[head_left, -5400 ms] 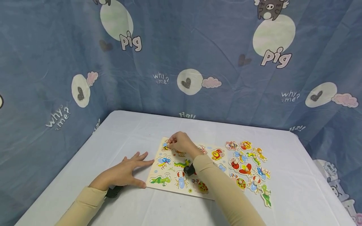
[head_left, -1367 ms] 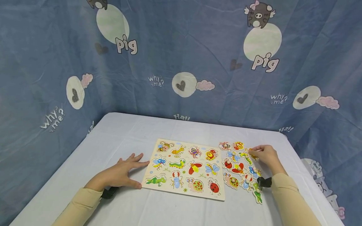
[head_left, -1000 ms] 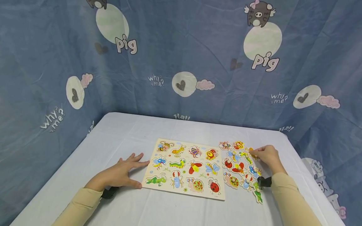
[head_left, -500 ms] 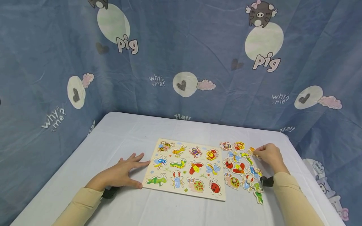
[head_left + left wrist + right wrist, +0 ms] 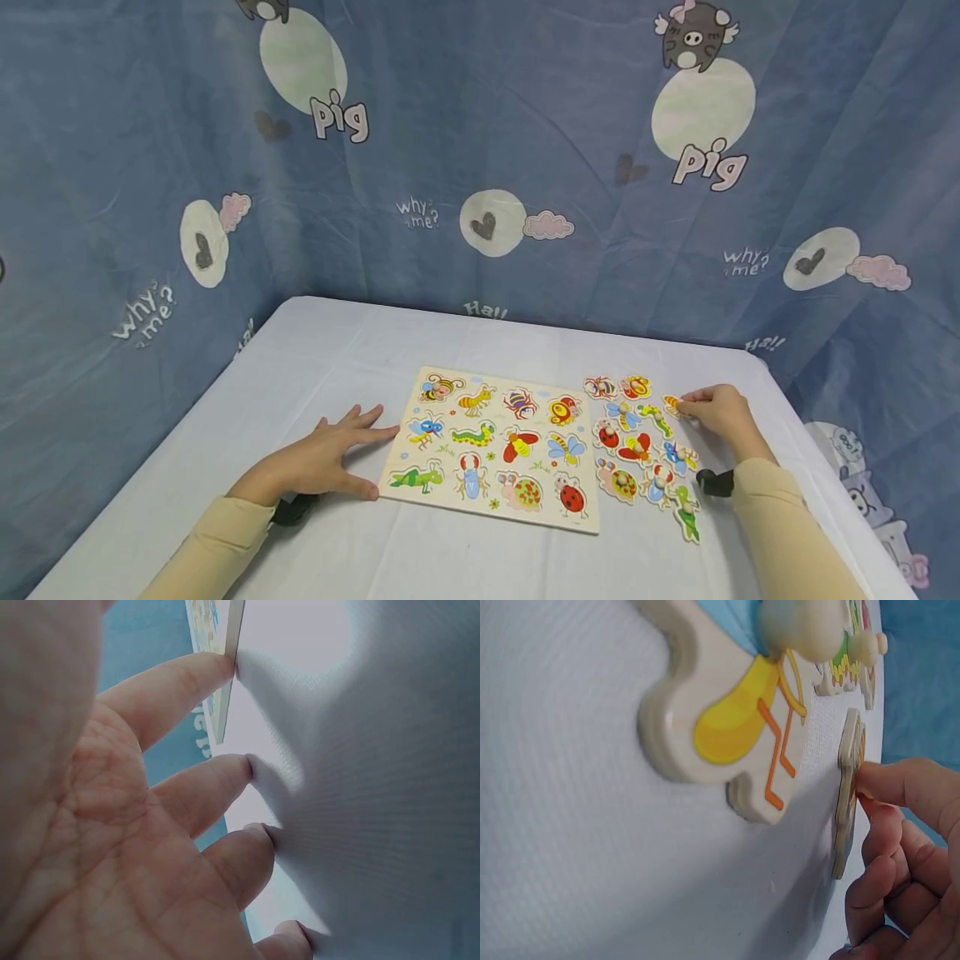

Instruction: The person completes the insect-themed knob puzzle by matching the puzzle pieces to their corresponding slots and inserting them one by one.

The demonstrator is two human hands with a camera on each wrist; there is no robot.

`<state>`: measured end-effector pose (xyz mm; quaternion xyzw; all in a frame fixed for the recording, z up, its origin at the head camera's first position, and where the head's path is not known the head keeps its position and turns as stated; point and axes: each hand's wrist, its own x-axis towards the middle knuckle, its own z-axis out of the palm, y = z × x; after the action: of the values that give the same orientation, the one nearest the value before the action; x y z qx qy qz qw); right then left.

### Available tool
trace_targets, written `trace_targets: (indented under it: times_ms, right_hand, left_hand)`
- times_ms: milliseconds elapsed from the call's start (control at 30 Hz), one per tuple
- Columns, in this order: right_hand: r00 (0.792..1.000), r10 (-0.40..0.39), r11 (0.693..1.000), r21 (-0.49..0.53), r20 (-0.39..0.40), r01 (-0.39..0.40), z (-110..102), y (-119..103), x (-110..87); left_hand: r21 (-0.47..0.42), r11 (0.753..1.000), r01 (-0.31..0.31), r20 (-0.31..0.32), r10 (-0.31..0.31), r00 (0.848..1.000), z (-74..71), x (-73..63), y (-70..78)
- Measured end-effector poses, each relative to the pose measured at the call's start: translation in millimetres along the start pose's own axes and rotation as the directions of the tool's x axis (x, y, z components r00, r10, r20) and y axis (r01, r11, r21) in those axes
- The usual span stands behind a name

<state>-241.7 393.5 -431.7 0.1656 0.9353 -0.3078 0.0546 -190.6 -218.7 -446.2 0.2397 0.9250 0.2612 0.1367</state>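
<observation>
My left hand [image 5: 318, 457] lies spread at the left edge of a wooden peg puzzle board [image 5: 495, 521]. In the left wrist view one fingertip touches the edge of the board [image 5: 229, 682], and the other fingertips rest on the white cloth. At the right, my right hand [image 5: 722, 414] pinches an orange striped ant puzzle piece [image 5: 671, 404]. Close up, thumb and finger meet at the face of the ant piece [image 5: 845, 799], which stays at the cloth; its knob is hidden by them. A bee piece [image 5: 438, 388] sits in the board's far left corner.
Several loose knobbed insect pieces lie right of the board, among them a mosquito [image 5: 678, 456], a caterpillar [image 5: 657, 421], a snail [image 5: 618, 482] and a grasshopper [image 5: 686, 514]. A blue printed curtain [image 5: 420, 275] hangs behind the white-covered table [image 5: 360, 342].
Earlier my right hand was at the bee in the board's far left corner. It has since moved to the ant piece, which shifts slightly right, away from the caterpillar. The left hand stays put.
</observation>
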Motion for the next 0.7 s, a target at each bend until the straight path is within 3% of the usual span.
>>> trace_targets:
  times_ms: [333, 700]
  right_hand:
    - [0.998, -0.064, 0.998, -0.006, 0.024, 0.064, 3.4, 2.1, 0.6]
    - [0.998, -0.047, 0.998, -0.030, 0.035, 0.048, 3.1, -0.6, 2.8]
  left_hand:
    - [-0.004, 1.000, 0.006, 0.003, -0.006, 1.000, 1.5, -0.2, 0.0]
    - [-0.015, 1.000, 0.013, 0.010, -0.013, 1.000, -0.2, -0.4, 0.0]
